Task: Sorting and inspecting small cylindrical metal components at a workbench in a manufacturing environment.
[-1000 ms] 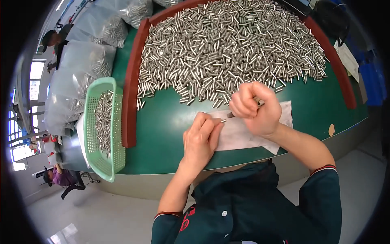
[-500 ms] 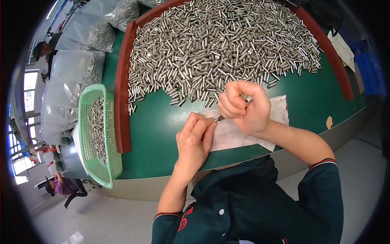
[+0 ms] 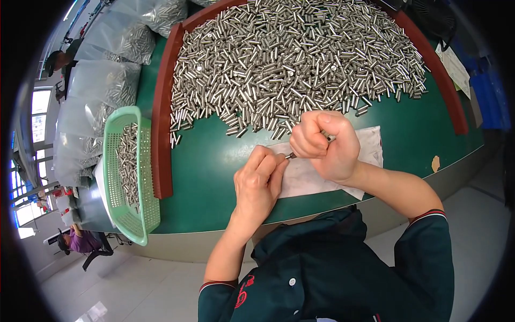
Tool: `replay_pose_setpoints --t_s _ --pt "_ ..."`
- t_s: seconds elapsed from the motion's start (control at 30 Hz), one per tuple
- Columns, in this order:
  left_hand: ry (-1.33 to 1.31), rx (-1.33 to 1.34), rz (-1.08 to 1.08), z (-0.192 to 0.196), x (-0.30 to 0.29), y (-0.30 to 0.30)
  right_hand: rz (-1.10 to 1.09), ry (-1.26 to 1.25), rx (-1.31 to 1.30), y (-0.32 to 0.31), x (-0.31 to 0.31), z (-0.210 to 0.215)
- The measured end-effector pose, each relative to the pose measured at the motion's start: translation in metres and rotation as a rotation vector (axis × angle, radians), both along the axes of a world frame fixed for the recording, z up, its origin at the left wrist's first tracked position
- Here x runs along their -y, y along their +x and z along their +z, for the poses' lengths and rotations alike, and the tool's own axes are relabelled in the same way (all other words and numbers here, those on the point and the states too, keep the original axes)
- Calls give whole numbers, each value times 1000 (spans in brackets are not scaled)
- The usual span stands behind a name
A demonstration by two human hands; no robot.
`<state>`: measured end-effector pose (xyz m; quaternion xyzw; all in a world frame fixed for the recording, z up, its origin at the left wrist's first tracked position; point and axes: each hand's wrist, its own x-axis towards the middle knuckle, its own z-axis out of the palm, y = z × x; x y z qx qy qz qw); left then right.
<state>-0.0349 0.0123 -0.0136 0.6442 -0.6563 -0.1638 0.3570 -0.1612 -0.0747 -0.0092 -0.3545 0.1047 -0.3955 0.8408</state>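
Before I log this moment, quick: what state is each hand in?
Left hand: closed, pinching a metal pin.
Right hand: closed around a dark-tipped tool.

The dark-green shirt [image 3: 343,279] has white buttons [image 3: 292,282] (plus red markings [image 3: 241,298]).

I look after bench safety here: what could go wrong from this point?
The dark-tipped tool in the right hand points close to the fingertips of the left hand; a slip might nick them.
The red rails leave the near side of the pin pile open, so pins might roll onto the cloth.
The green basket seems to overhang the table; a knock might tip it.
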Motion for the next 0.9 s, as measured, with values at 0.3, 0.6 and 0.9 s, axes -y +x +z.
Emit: replay_pose_setpoints --t_s 0.3,0.6,0.9 --pt "-5 19 28 4 -2 1 -62 -75 -147 8 -10 9" --pt "408 -1417 83 17 -15 28 -62 -53 -107 4 -8 5" --pt "429 -1583 102 20 -10 37 -63 -27 -85 5 -4 5"
